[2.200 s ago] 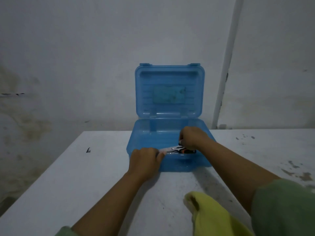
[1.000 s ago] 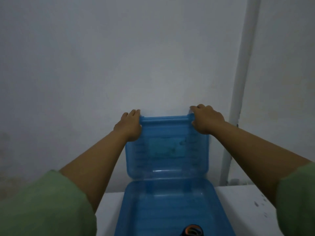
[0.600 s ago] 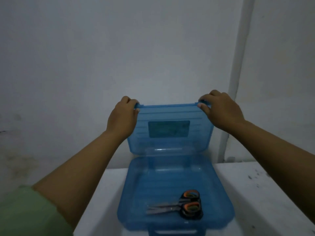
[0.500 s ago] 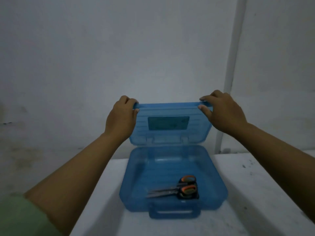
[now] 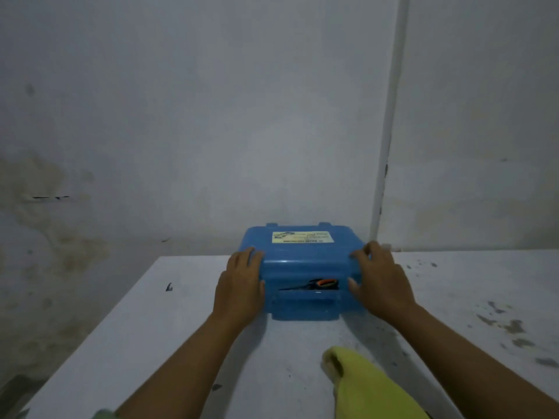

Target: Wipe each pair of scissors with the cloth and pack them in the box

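Where the lid lies down on its base, the parts read as follows.

Box (image 5: pixel 305 267): blue, translucent, lid down; it sits on the table (image 5: pixel 151 343) near the far edge, close to the wall (image 5: pixel 211 116). A pale label (image 5: pixel 301 237) lies on the lid's far part. A handle (image 5: pixel 305 309) juts from the near wall, toward the person.

Edges and room: bare tabletop lies left of the box out to the table's left edge, and a wider, speckled stretch lies right of it. Nearer than the box there is open surface, then the cloth (image 5: pixel 369 388). Behind the box only a narrow strip of table shows before the wall; a white pipe (image 5: pixel 390 116) rises just right of the box's far right corner.

Left hand (image 5: pixel 240 288): palm on the box's left near corner, fingers straight and laid up over the lid edge, thumb against the near wall; forearm runs back toward the lower left.

Right hand (image 5: pixel 378 285): mirrored on the right near corner, fingers spread flat over the lid edge, thumb low on the near wall; neither hand is curled round anything.

Scissors (image 5: pixel 311 284): inside the box, seen through the near wall above the handle; long axis runs left to right along that wall, orange-and-black handles to the right, blades pointing left.

Cloth: yellow, bunched, on the table nearer than the box and right of its centre, apart from it.
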